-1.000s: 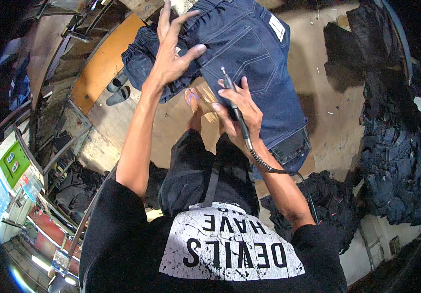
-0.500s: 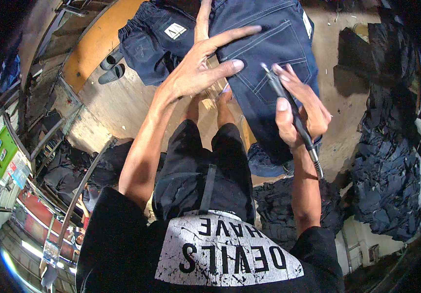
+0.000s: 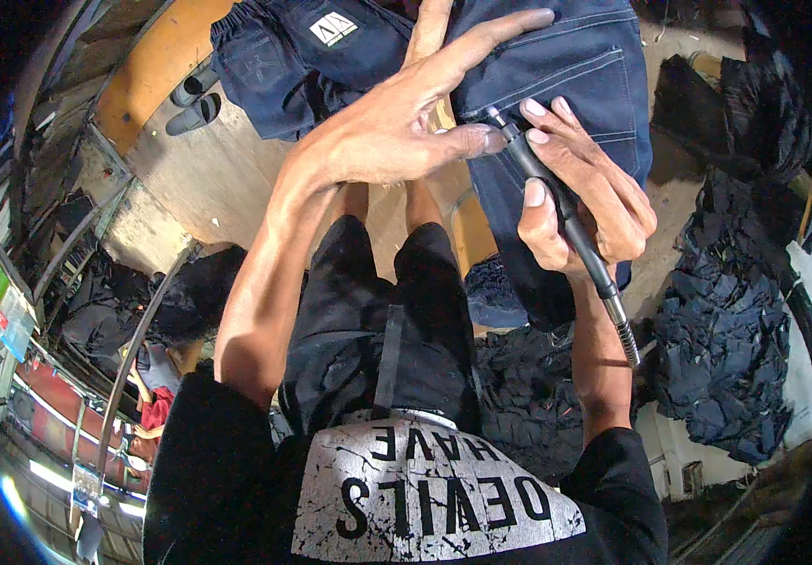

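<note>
Navy trousers (image 3: 604,94) with white-stitched pockets hang in front of me. Across their left part lies my left hand (image 3: 392,132), fingers stretched and spread, the index finger along the cloth and the thumb near a pocket edge. My right hand (image 3: 604,202) grips a black pen-shaped tool (image 3: 599,273) with a pale metal tip and a coiled spring at its lower end. That tip is right beside my left thumb, at the pocket's corner; whether it touches the cloth I cannot tell. Left of my left hand is another navy garment (image 3: 274,80) with a white patch.
A pair of dark sandals (image 3: 194,115) lies on the wooden floor at the upper left. Heaped black cloth pieces (image 3: 722,348) stand on the right, with another dark pile (image 3: 123,311) on the left. Beyond a metal bar, a person in red (image 3: 156,405) shows at far left.
The tool's tip has come close to my left thumb. Seen in the picture, the trousers and my left hand sit further right than before. Both hands keep their shape.
</note>
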Action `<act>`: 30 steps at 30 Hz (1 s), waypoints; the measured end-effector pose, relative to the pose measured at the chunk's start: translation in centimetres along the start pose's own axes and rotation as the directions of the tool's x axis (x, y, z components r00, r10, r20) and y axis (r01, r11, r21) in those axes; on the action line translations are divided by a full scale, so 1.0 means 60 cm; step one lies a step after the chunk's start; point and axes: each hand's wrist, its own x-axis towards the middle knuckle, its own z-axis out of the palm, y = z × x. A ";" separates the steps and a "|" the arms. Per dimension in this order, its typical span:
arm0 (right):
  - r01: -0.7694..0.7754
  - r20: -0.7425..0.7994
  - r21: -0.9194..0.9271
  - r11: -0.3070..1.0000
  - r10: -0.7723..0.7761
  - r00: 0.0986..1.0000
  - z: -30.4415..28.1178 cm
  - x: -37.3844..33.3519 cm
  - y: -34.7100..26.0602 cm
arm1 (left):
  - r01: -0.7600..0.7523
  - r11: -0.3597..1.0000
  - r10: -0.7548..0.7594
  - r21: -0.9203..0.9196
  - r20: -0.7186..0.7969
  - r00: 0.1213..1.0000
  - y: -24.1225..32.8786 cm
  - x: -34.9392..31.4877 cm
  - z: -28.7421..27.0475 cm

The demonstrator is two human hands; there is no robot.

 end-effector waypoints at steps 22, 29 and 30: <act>0.105 -0.130 -0.006 0.994 -0.105 0.986 0.016 -0.014 0.031 | 0.221 0.971 -0.218 -0.096 0.034 0.975 0.013 0.005 0.002; -0.046 -0.070 -0.039 0.998 0.043 0.997 -0.002 -0.004 0.003 | 0.142 0.989 -0.141 -0.030 0.027 0.990 0.002 0.004 0.000; -0.053 -0.075 -0.039 0.998 0.050 0.996 -0.001 -0.006 0.003 | 0.153 0.987 -0.152 -0.055 0.027 0.988 0.003 0.003 0.000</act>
